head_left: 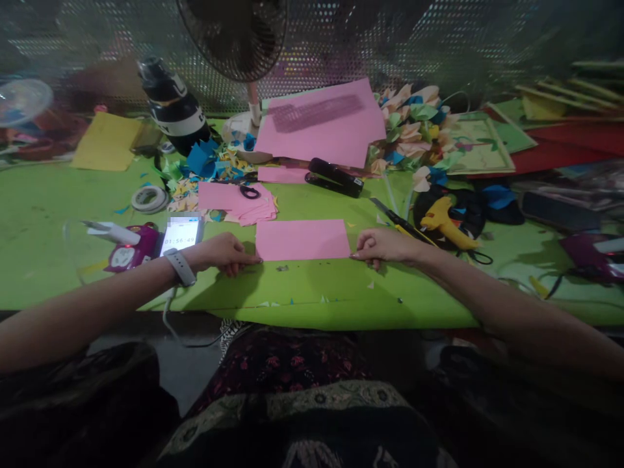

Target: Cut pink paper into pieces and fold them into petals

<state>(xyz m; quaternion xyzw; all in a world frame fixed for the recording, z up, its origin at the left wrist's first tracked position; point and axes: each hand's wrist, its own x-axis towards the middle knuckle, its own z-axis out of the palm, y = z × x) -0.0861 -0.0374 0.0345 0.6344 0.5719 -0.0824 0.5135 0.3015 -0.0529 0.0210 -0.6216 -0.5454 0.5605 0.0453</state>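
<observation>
A small pink paper rectangle [301, 239] lies flat on the green table [43, 253], near its front edge. My left hand [225, 252] pinches the sheet's lower left corner, fingers pressed together. My right hand [383, 246] pinches the lower right corner the same way. A grey watch band [181, 268] sits on my left wrist.
Behind the sheet lie a stack of pink papers [236, 201] with black scissors [249, 192], a black stapler [335, 177] and a large pink sheet [324, 123]. A phone [181, 235] lies at left, a yellow glue gun [443, 224] at right. A fan [238, 39] and bottle [173, 107] stand at the back.
</observation>
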